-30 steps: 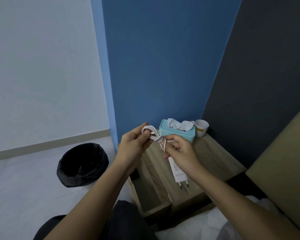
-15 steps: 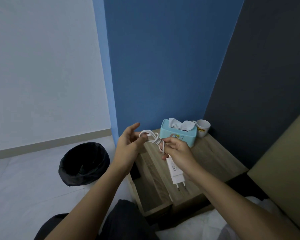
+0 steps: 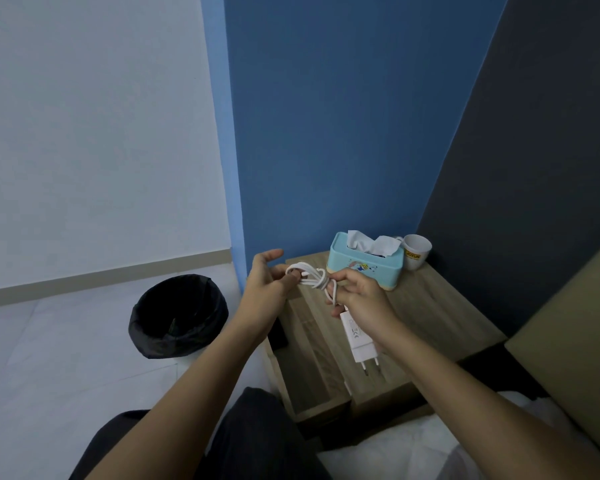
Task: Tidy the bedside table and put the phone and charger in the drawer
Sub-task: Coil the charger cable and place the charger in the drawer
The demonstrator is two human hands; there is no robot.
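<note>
Both hands are raised over the wooden bedside table (image 3: 430, 317). My right hand (image 3: 359, 296) grips a white charger: its plug block (image 3: 357, 339) hangs below the palm with the two pins pointing down. The white cable (image 3: 312, 277) is coiled in loops between my hands. My left hand (image 3: 267, 285) pinches the left end of the loops with thumb and finger, its other fingers spread. A dark thing that may be the phone (image 3: 278, 336) shows partly behind my left forearm, at the table's left edge. A drawer (image 3: 312, 372) stands pulled out at the table's front.
A light blue tissue box (image 3: 366, 265) and a white cup (image 3: 417, 251) stand at the back of the table by the blue wall. A black-lined waste bin (image 3: 179, 315) sits on the floor to the left. A padded headboard (image 3: 575, 337) is on the right.
The view has shifted a little. My left hand's fingers have opened out while still pinching the cable loops. The plug hangs slightly lower and further right under my right hand.
</note>
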